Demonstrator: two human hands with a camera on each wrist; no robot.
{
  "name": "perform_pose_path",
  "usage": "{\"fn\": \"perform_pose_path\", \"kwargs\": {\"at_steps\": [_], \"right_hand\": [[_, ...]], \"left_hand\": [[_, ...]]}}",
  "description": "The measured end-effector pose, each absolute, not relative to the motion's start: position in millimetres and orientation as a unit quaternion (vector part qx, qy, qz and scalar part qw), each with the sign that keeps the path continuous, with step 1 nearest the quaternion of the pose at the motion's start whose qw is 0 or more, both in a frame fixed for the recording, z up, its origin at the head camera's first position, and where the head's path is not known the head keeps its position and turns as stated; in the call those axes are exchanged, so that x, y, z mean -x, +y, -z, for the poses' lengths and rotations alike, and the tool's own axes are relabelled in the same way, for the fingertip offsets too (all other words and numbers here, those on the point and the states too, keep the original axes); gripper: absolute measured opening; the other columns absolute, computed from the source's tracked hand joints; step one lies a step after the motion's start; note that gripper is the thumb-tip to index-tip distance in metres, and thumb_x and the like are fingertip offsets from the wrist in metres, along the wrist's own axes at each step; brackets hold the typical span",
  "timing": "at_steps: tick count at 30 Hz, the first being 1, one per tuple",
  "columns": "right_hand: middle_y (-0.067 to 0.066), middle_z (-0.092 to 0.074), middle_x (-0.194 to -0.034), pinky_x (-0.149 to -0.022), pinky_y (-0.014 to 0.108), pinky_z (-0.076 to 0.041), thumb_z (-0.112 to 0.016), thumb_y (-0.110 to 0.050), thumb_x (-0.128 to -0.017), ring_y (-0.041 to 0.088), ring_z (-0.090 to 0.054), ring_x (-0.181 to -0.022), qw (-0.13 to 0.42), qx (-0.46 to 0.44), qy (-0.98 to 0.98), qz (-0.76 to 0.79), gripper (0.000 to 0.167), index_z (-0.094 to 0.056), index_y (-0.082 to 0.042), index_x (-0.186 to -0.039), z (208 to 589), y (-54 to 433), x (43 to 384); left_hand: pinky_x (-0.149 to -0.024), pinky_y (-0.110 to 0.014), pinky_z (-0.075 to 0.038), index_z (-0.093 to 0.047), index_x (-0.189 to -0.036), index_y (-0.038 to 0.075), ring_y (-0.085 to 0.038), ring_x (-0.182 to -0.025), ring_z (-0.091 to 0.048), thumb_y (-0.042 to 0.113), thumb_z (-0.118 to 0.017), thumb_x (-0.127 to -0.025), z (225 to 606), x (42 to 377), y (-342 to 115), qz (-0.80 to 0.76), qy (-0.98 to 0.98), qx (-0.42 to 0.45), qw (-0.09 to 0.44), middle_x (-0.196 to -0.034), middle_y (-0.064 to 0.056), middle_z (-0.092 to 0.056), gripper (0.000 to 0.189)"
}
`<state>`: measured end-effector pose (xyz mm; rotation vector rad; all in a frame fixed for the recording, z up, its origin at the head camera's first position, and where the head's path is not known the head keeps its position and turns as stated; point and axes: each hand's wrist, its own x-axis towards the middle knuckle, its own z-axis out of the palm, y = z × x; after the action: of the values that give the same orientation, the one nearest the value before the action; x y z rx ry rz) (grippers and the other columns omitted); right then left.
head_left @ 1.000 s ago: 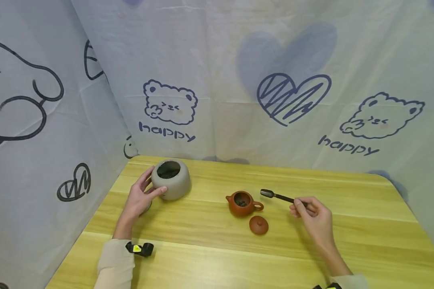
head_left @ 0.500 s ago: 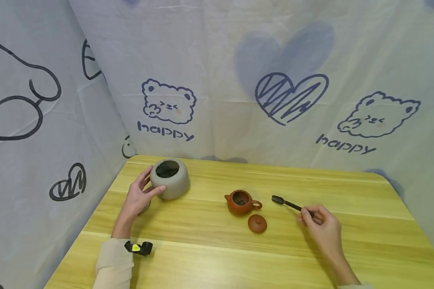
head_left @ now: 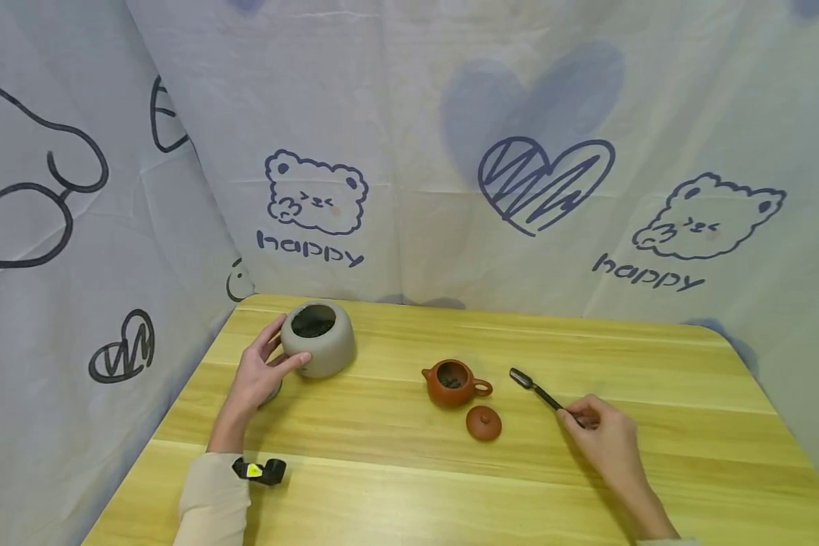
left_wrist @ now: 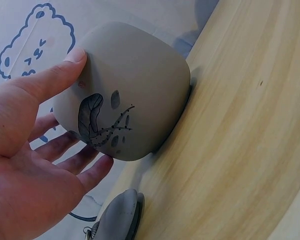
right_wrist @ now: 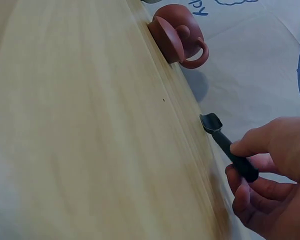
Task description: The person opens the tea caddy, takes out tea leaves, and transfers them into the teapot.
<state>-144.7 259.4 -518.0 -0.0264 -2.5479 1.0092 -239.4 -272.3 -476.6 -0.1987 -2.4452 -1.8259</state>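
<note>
My left hand (head_left: 258, 375) holds the side of a grey round tea jar (head_left: 331, 353), thumb on the near wall and fingers round the far side. The jar stands open with dark contents, and the left wrist view shows a painted leaf on its wall (left_wrist: 135, 75). Between thumb and fingers, my right hand (head_left: 607, 440) pinches the dark handle of a tea scoop (head_left: 521, 378), its bowl pointing toward the back left. Left of the scoop, a reddish-brown clay teapot (head_left: 444, 394) sits uncovered with dark leaves inside. Its lid (head_left: 484, 425) lies just in front of it.
A grey lid-like piece (left_wrist: 119, 215) with a metal fitting lies beside the jar, mostly hidden behind my left hand in the head view. Everything rests on a wooden table (head_left: 396, 485). Printed white cloth (head_left: 409, 114) hangs behind and to the left.
My right hand has drawn the scoop right and toward me, away from the teapot, and its tip now angles more to the back. My left hand stays on the jar.
</note>
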Motion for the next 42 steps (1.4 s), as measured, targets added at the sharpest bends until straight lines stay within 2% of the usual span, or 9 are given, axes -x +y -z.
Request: {"fn": "perform_pose_path", "kwargs": {"at_steps": [9,14,20,28,35,42], "right_hand": [[-0.002,-0.069,-0.077,-0.058,0.021,-0.052,-0.079,-0.005,-0.087,0.011,-0.063,-0.069,0.141,0.004,-0.929,-0.342,0.007,-0.076,-0.005,-0.093,511.7,252.7,143.7],[-0.001,-0.069,-0.078,-0.058,0.021,-0.053,-0.078,-0.006,-0.088,0.011,-0.063,-0.068,0.120,0.005,-0.933,-0.339,0.013,-0.075,-0.002,-0.100,508.3,247.9,141.8],[-0.002,-0.066,-0.074,-0.055,0.022,-0.050,-0.077,-0.004,-0.087,0.010,-0.060,-0.065,0.126,0.004,-0.941,-0.315,0.019,-0.073,0.002,-0.104,506.6,244.3,141.0],[-0.003,-0.062,-0.072,-0.052,0.022,-0.048,-0.078,-0.001,-0.084,0.009,-0.057,-0.062,0.139,-0.023,-0.946,-0.291,0.021,-0.071,0.006,-0.102,509.4,239.8,142.2],[-0.001,-0.062,-0.075,-0.052,0.021,-0.049,-0.078,-0.002,-0.086,0.010,-0.058,-0.064,0.131,-0.022,-0.945,-0.298,0.020,-0.070,0.006,-0.103,510.0,237.9,142.7],[0.001,-0.064,-0.081,-0.056,0.021,-0.051,-0.077,-0.011,-0.091,0.011,-0.060,-0.069,0.114,-0.014,-0.940,-0.321,0.029,-0.068,0.007,-0.112,507.0,241.3,140.6]], "left_hand": [[-0.119,-0.049,-0.036,-0.026,-0.164,0.011,-0.034,-0.152,-0.027,0.012,-0.079,-0.093,475.2,239.9,-272.6,0.595,-0.800,0.066,0.039,-0.167,-0.012,-0.026,0.088],[-0.119,-0.049,-0.036,-0.027,-0.163,0.010,-0.035,-0.152,-0.028,0.012,-0.079,-0.092,474.0,240.8,-272.1,0.593,-0.802,0.064,0.038,-0.167,-0.013,-0.026,0.088],[-0.118,-0.048,-0.036,-0.026,-0.163,0.009,-0.035,-0.151,-0.028,0.013,-0.080,-0.092,472.7,241.1,-271.1,0.587,-0.806,0.059,0.037,-0.166,-0.013,-0.026,0.089],[-0.117,-0.046,-0.037,-0.026,-0.164,0.013,-0.034,-0.152,-0.028,0.014,-0.080,-0.092,470.2,238.4,-271.5,0.587,-0.807,0.057,0.034,-0.167,-0.011,-0.027,0.090],[-0.117,-0.045,-0.038,-0.026,-0.164,0.013,-0.034,-0.152,-0.028,0.013,-0.079,-0.092,472.2,236.6,-273.4,0.592,-0.803,0.062,0.036,-0.167,-0.011,-0.026,0.089],[-0.116,-0.049,-0.039,-0.027,-0.163,0.011,-0.036,-0.151,-0.028,0.014,-0.080,-0.092,470.4,237.1,-271.1,0.587,-0.806,0.066,0.042,-0.167,-0.012,-0.026,0.089]]}}
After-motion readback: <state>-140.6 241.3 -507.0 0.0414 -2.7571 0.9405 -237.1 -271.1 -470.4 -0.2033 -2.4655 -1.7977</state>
